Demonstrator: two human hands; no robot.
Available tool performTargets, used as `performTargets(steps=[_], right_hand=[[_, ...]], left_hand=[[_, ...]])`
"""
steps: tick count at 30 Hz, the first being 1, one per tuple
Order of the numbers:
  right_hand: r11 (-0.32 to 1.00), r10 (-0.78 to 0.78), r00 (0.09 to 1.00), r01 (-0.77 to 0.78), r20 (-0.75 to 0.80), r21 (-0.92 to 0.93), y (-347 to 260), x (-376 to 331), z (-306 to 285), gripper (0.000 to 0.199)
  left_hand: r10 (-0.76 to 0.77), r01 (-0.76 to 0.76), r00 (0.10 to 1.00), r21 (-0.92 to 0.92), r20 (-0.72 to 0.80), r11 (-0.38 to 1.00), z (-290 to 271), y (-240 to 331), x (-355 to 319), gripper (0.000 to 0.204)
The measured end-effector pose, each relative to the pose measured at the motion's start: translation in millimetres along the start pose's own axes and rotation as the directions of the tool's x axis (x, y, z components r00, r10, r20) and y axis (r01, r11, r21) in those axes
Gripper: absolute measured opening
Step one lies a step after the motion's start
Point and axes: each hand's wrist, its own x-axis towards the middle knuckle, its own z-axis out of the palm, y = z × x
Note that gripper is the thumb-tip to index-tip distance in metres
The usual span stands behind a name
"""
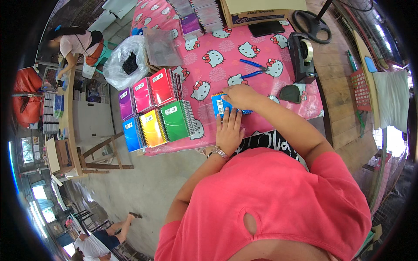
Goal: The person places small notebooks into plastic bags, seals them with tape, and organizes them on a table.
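Observation:
A small blue spiral notebook (218, 105) with a white label lies on the pink cartoon-print tablecloth in front of me, an orange-yellow coil along its far edge. My left hand (230, 129) rests on its near side, fingers stretched out flat over the cover. At the coil's left end, my right hand (240, 96) has its fingers bent and pinched together; the fingertips partly hide the coil. Beyond it lie blue-handled pliers (254, 69), apart from both hands. To the left, stacked spiral notebooks stand in two rows, among them a green one (176, 119) and a red one (162, 88).
A black tape dispenser (302, 58), a dark pouch-like item (290, 94) and a black phone (266, 28) lie on the table. A plastic bag with black contents (126, 61) is at left. A cardboard box (261, 16) stands behind. Another person (76, 45) sits at a far-left bench.

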Motion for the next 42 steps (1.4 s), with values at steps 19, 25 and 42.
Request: performTargets(steps=[19, 25, 42], right_hand=[[0.936, 0.189, 0.933, -0.265, -0.305, -0.232, 60.5, 60.5, 5.9, 0.016], [0.973, 0.065, 0.998, -0.058, 0.022, -0.225, 17.3, 45.4, -55.9, 0.014], [0.869, -0.257, 0.856, 0.002, -0.449, -0.494, -27.7, -63.0, 28.8, 0.014]], left_hand=[[-0.026, 0.028, 0.999, -0.085, 0.019, 0.996, -18.4, 1.2, 9.0, 0.064], [-0.035, 0.026, 0.996, -0.109, -0.080, 0.994, -31.8, -16.0, 25.0, 0.038], [0.096, -0.060, 0.965, 0.151, -0.244, 0.987, -43.3, -67.2, 86.4, 0.046]])
